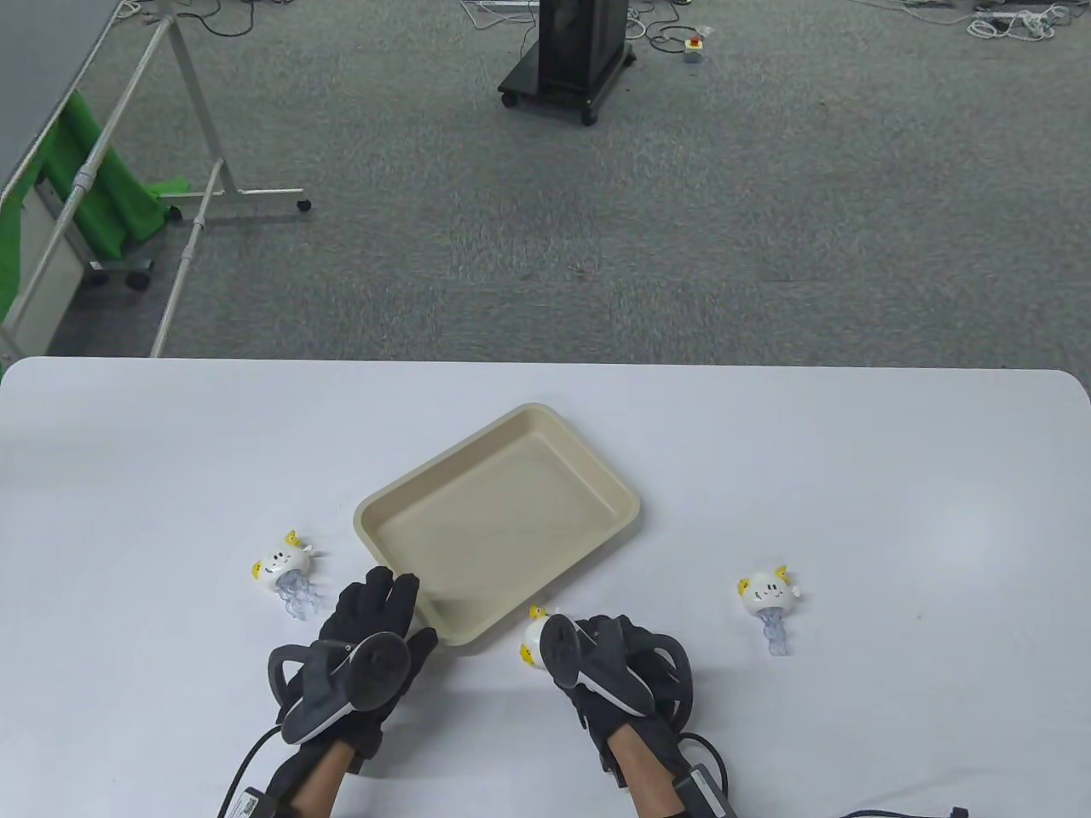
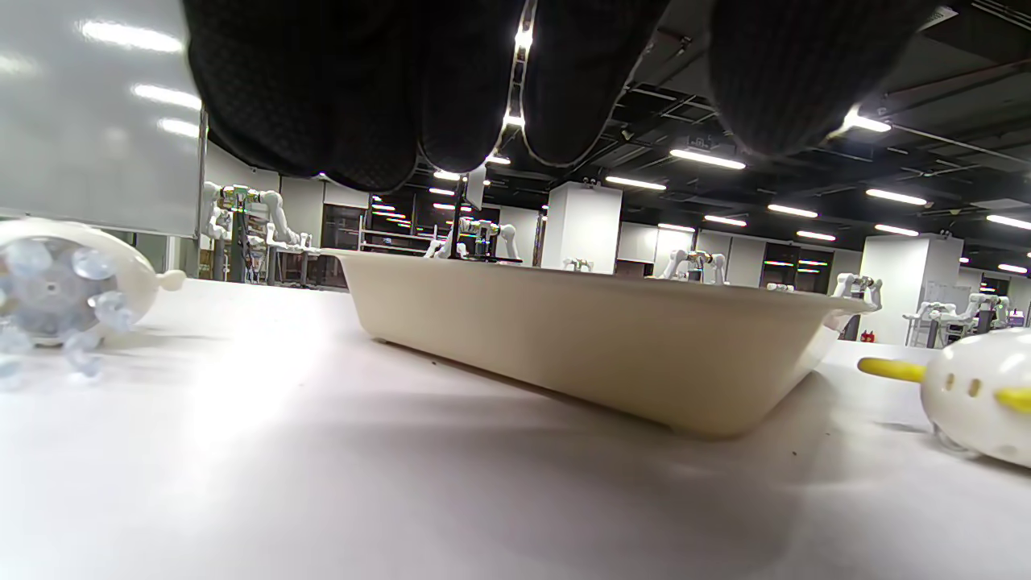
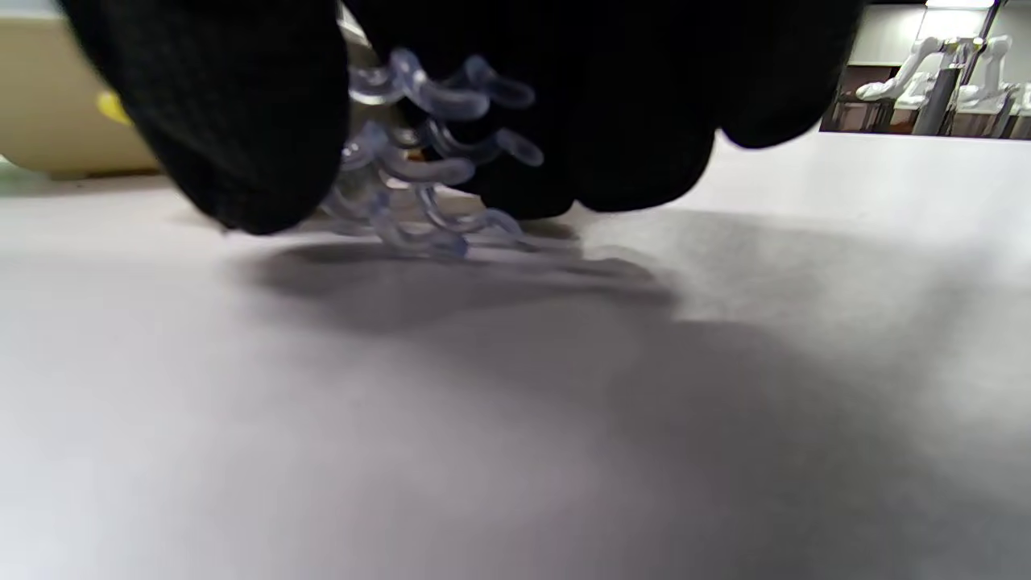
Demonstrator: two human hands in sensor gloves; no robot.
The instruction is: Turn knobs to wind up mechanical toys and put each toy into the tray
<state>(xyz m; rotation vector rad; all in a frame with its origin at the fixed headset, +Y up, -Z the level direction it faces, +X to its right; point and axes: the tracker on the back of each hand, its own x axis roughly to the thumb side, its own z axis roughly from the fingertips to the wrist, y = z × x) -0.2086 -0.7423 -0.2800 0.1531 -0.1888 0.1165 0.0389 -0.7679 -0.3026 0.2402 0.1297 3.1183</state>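
A: From the table view we see our right hand (image 1: pixel 618 660) low on the table (image 1: pixel 895 477), its fingers curled round the middle toy (image 1: pixel 533 635), which sits just beside the tray's near edge. The tray (image 1: pixel 626 503) has nothing in it. Two more toys lie on the table: the left toy (image 1: pixel 285 575) well left of the tray, the right toy (image 1: pixel 771 601) out to the right.

B: And our left hand (image 1: pixel 366 648) lies flat, fingers straight and released, tips touching or just over the tray's near corner. The risk we see: if we lift the toy by its soft tentacles rather than its body, it may slip, or the knob may be blocked when we try to wind it.

A: In the left wrist view our gloved fingers (image 2: pixel 564 80) hang relaxed above the tray wall (image 2: pixel 580 338), holding nothing. The left toy (image 2: pixel 64 282) shows at the left edge, the middle toy (image 2: pixel 975 403) at the right.

B: In the right wrist view our fingers (image 3: pixel 233 113) close round the clear tentacles (image 3: pixel 427 161), which brush the table. We cannot tell whether the knob is reachable from this grip, so winding may need a regrip
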